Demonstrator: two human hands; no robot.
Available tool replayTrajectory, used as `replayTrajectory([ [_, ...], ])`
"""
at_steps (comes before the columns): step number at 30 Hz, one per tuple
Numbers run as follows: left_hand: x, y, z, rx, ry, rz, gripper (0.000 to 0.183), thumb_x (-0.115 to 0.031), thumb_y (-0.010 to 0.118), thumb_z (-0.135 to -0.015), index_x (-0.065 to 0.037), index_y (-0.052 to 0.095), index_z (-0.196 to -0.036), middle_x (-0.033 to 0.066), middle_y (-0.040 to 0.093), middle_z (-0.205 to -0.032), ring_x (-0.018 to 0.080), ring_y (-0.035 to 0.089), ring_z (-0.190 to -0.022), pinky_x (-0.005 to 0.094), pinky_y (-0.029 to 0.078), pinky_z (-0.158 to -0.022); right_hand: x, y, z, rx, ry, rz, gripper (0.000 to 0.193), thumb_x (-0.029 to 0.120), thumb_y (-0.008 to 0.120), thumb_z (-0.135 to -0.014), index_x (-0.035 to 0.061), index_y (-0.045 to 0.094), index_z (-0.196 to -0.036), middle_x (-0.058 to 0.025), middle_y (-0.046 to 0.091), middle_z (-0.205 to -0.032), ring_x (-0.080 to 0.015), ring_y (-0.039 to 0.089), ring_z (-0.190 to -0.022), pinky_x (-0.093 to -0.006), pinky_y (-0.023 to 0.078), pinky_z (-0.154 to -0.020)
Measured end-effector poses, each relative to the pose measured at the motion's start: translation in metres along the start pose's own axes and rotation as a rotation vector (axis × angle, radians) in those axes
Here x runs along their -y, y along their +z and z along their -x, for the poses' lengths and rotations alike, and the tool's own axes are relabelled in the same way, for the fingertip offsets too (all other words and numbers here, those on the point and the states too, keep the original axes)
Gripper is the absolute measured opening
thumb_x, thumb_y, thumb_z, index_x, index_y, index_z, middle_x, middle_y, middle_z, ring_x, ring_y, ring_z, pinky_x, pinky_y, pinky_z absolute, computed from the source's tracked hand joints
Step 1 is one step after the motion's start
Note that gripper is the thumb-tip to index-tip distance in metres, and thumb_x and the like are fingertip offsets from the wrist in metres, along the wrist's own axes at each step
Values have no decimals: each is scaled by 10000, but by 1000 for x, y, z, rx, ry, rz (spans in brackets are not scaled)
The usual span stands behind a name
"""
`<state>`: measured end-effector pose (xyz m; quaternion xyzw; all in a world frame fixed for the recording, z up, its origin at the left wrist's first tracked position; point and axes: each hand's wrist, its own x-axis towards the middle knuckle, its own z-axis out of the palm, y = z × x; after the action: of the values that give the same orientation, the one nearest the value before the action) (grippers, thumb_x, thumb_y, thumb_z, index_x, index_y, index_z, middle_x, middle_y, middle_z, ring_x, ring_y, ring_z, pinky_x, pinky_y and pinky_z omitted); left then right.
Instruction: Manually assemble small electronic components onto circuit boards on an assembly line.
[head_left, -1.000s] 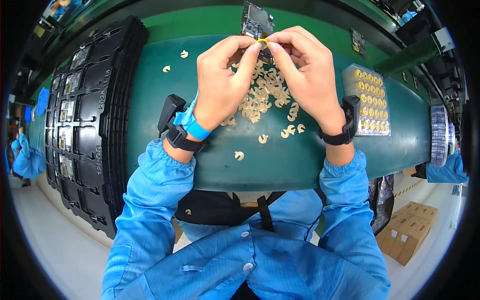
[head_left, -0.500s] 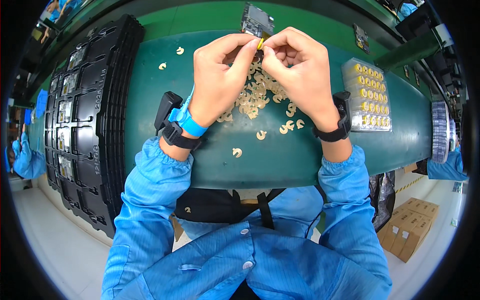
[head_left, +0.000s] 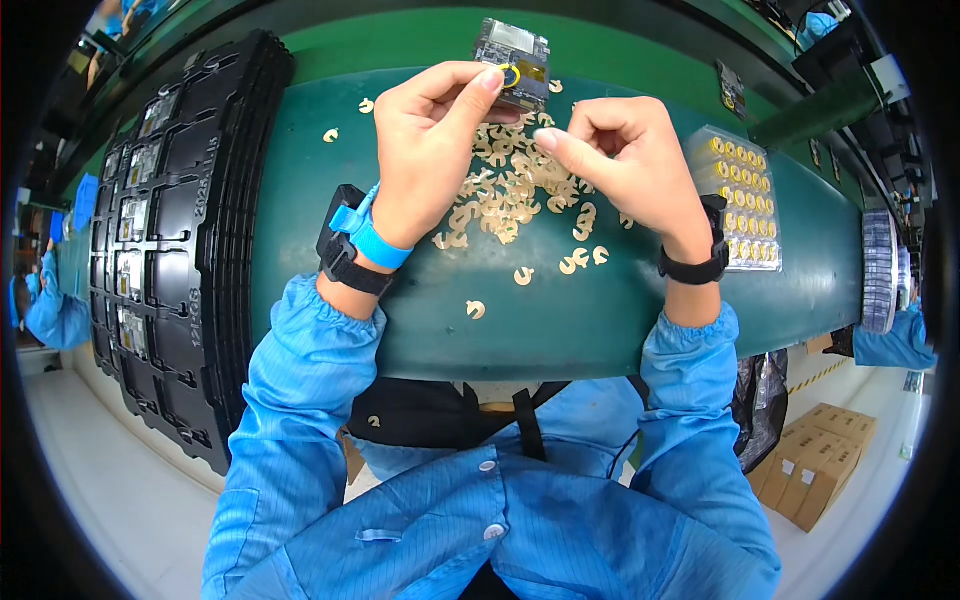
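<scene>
My left hand grips a small dark circuit board with a silvery metal shield and an amber patch, its thumb on the near edge and fingers partly hidden beneath. Beside that thumb tip a small yellow ring-shaped piece rests on the board's face. Apart from the board, to its right, is my right hand, thumb stretched out and fingers loosely curled; nothing shows between them. Below both hands lies a heap of cream notched discs, several of them scattered singly around it.
Stacked black trays holding boards stand at the left. A clear plastic tray with rows of yellow-rimmed round pieces sits at the right of the green table. Another board lies at the back right. Cartons are on the floor.
My hands have parted; the right moved right and toward me. The yellow piece, pinched between both hands before, is now at the board. The board appears lower and tilted in my left hand.
</scene>
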<state>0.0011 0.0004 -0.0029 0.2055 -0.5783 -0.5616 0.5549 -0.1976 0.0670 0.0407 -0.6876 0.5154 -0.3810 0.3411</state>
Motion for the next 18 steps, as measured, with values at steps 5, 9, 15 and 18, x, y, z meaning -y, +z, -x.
replayTrajectory([
  [5,7,6,1,40,-3,-13,182,-79,663,-1017,75,726,-1091,117,755,-992,171,738,-876,305,627,-809,-15,19,-12,-404,-274,12,142,136,795,-891,3,747,-908,-10,590,-656,-44,431,-535,-264,344,-503],
  [9,6,3,2,100,-7,-55,184,-86,657,-1023,69,725,-1092,120,753,-1019,183,740,-894,315,631,-823,-14,21,-13,-374,-262,0,173,92,808,-850,12,757,-995,-15,594,-763,-58,439,-535,-258,345,-520],
  [15,7,7,1,98,-11,-57,179,-82,674,-1010,73,728,-1082,120,752,-998,175,740,-883,294,626,-814,-23,19,-14,-385,-356,1,142,72,803,-850,15,772,-976,-33,644,-812,-55,480,-587,-240,358,-523],
  [18,5,5,0,102,-40,-50,195,-94,666,-1019,82,723,-1078,130,752,-1000,189,748,-880,303,632,-817,-14,16,-10,-436,-388,99,124,31,793,-838,17,776,-960,-50,672,-842,-91,555,-617,-252,419,-539],
])
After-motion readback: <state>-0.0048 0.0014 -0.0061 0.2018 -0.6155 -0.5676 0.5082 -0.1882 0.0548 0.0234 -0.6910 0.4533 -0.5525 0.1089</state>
